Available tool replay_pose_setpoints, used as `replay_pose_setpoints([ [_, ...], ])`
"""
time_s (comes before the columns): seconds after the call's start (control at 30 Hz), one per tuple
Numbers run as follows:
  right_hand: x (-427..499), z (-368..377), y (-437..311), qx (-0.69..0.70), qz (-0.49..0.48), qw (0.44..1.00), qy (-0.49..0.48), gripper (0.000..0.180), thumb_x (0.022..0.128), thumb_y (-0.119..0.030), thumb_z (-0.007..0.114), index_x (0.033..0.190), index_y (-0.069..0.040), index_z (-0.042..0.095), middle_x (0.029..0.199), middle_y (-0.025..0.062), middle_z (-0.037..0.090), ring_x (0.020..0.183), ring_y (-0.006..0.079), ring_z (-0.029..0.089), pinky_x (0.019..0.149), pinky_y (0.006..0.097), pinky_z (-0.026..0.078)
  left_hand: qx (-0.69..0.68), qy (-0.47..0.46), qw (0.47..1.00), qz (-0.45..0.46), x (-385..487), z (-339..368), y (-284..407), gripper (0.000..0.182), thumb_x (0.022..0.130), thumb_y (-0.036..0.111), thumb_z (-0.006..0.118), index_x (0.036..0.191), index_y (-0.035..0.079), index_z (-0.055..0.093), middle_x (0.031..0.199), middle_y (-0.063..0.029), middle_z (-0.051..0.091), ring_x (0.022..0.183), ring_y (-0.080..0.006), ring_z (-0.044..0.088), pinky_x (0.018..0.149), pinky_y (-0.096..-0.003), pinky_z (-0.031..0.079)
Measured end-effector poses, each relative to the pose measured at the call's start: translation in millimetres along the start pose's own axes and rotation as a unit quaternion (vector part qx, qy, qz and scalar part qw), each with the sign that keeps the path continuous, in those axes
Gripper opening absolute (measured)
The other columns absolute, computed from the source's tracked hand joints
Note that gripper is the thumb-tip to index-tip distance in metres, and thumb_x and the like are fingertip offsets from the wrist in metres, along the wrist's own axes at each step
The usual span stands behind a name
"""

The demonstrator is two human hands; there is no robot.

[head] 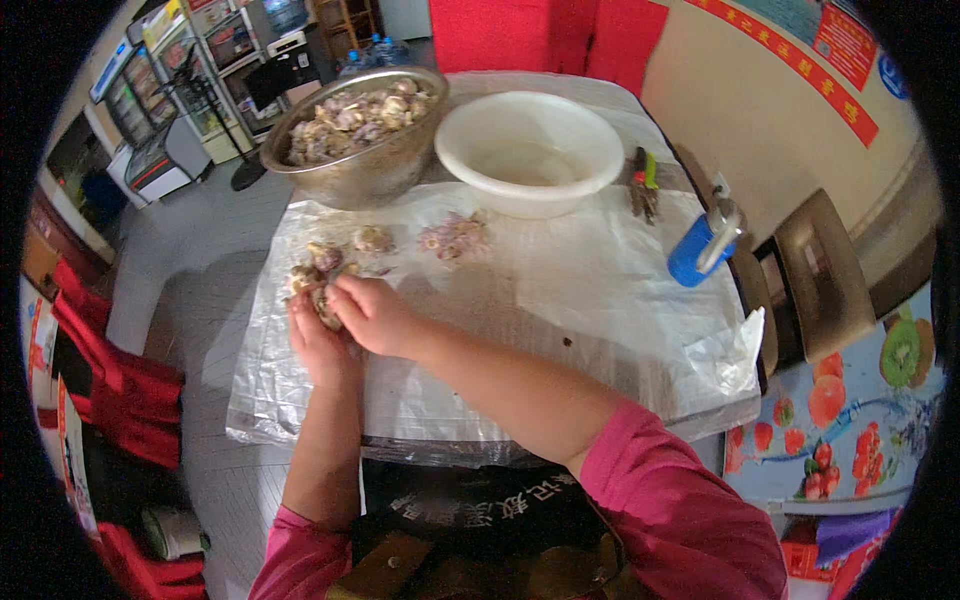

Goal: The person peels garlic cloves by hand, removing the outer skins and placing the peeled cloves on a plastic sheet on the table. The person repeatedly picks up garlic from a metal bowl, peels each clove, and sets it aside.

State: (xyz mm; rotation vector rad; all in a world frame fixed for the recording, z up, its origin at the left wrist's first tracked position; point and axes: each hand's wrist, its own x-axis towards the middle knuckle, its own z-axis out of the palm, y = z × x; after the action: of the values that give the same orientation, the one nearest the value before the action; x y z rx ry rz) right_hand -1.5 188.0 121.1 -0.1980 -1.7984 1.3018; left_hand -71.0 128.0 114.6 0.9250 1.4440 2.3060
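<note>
At the left side of the covered table, my left hand (324,352) and my right hand (379,315) meet around a garlic bulb (323,309), partly hidden by the fingers. More whole garlic bulbs lie just beyond the hands, including a purplish one (325,256) and a paler one (373,240). To their right is a small heap of purple-skinned garlic cloves (454,236). Behind these, a large metal bowl (367,184) is piled with garlic bulbs (352,120). A white plastic basin (529,196) stands beside the bowl, with what looks like shallow liquid inside.
Silvery plastic sheeting (585,277) covers the table. Tools with green and red handles (645,184) lie right of the basin. A blue container with a metal top (697,251) and crumpled white tissue (731,356) sit near the right edge. Chairs (821,274) stand beyond it.
</note>
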Motion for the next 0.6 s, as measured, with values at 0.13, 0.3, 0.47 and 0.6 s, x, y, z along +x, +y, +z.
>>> replay_pose_setpoints([
  [0.13, 1.9, 0.5, 2.5, 0.099, 0.112, 0.989, 0.009, 0.025, 0.085, -0.023, 0.045, 0.077, 0.0, 0.05, 0.064, 0.0152, 0.055, 0.059, 0.0263, 0.054, 0.055, 0.036, 0.041, -0.161, 0.082, 0.969, -0.166, 2.5, 6.0, 3.0, 0.031, 0.087, 0.029, 0.035, 0.098, 0.004, 0.05, 0.087, -0.008, 0.055, 0.077, -0.0174, 0.055, 0.062, -0.0274, 0.046],
  [0.3, 2.5, -4.7, 9.4, 0.11, 0.128, 0.985, 0.03, 0.026, 0.087, -0.024, 0.044, 0.075, -0.002, 0.051, 0.061, 0.0059, 0.053, 0.049, 0.0125, 0.047, 0.047, 0.0274, 0.038, -0.194, -0.026, 0.959, -0.207, 7.6, -4.5, 3.0, 0.032, 0.089, 0.033, 0.032, 0.096, 0.007, 0.05, 0.073, -0.0039, 0.054, 0.055, -0.0113, 0.049, 0.042, -0.0214, 0.037],
  [0.47, 4.2, -20.8, 9.5, 0.329, 0.27, 0.903, 0.062, 0.028, 0.087, -0.027, 0.045, 0.075, -0.002, 0.049, 0.059, 0.0049, 0.05, 0.047, 0.01, 0.044, 0.043, 0.0265, 0.037, -0.409, -0.269, 0.84, -0.232, 14.1, -15.5, 9.1, 0.038, 0.09, 0.04, 0.029, 0.11, 0.01, 0.042, 0.075, -0.0093, 0.054, 0.056, -0.0129, 0.048, 0.044, -0.0222, 0.038],
  [0.6, 17.6, -30.0, 5.3, -0.062, 0.194, 0.975, 0.089, 0.03, 0.085, -0.029, 0.045, 0.082, 0.0, 0.05, 0.073, 0.0181, 0.058, 0.066, 0.0312, 0.056, 0.059, 0.0374, 0.044, -0.346, -0.162, 0.876, -0.294, 5.8, -6.1, 25.7, 0.029, 0.09, 0.029, 0.038, 0.113, 0.012, 0.041, 0.09, -0.0112, 0.052, 0.068, -0.0174, 0.049, 0.06, -0.0257, 0.044],
])
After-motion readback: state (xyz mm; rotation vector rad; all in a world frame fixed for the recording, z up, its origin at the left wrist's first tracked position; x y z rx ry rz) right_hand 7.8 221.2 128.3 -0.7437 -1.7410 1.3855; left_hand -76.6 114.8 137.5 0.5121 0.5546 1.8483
